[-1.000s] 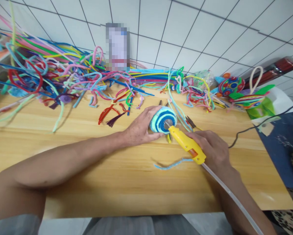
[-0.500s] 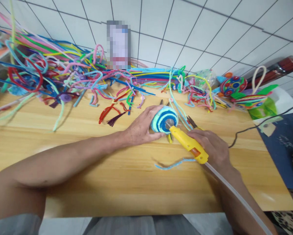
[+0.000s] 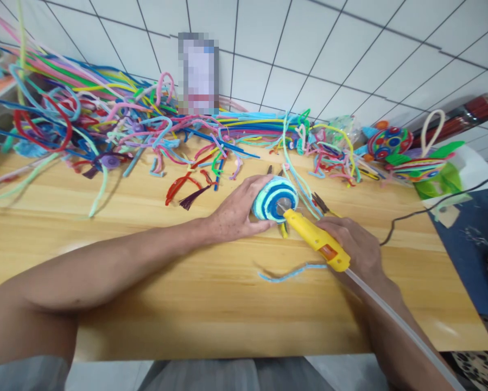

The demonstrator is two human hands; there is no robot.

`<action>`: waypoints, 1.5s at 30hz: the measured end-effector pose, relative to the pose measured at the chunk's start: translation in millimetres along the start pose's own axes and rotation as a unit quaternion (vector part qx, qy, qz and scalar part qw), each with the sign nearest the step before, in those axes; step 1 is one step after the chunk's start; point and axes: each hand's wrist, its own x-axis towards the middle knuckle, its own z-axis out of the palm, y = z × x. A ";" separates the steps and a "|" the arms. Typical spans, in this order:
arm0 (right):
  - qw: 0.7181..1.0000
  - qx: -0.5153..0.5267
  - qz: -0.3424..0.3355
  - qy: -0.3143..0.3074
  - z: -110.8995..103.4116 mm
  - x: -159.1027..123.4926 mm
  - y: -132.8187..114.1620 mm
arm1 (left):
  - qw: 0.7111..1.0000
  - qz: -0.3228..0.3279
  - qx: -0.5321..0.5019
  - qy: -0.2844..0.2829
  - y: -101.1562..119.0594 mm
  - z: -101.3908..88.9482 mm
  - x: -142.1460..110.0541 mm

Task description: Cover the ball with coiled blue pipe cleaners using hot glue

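Observation:
My left hand [image 3: 238,212] is wrapped round the left side of a ball [image 3: 268,199] covered in blue and pale green pipe-cleaner stripes. A bare greyish spot shows on the ball's right side. Closed on a yellow hot glue gun [image 3: 311,233], my right hand [image 3: 360,247] brings the nozzle to that spot; whether it touches I cannot tell. A long clear glue stick [image 3: 394,315] sticks out of the gun's back end. Just below lies a light blue pipe cleaner [image 3: 286,276], its right end hidden by the gun and hand. Pliers with yellow handles [image 3: 284,231] are partly covered by the ball.
Tangled pipe cleaners [image 3: 141,130] in many colours line the back of the wooden table [image 3: 211,304] along the tiled wall. Colourful finished ornaments [image 3: 390,142] stand at the back right. A black cord [image 3: 426,206] crosses the right edge. Another dark-tipped tool [image 3: 322,203] lies behind my right hand.
Hardly anything differs. The ball, the glue gun and both hands keep the same pose, with only a slight shift of the whole view.

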 end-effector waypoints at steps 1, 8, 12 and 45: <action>1.000 0.002 0.003 0.000 0.5 -0.5 0.2 | 1.000 0.000 0.000 -0.001 -0.1 -0.1 -0.1; 1.000 0.007 0.003 0.019 3.8 -0.2 2.2 | 1.000 -0.004 -0.008 -0.003 0.5 -0.3 0.0; 1.000 0.004 0.004 0.022 4.9 0.3 2.3 | 1.000 -0.003 -0.009 0.003 0.8 0.5 0.2; 0.999 -0.001 -0.002 0.032 9.3 -1.0 4.0 | 1.000 -0.002 -0.008 -0.003 0.6 -0.1 -0.2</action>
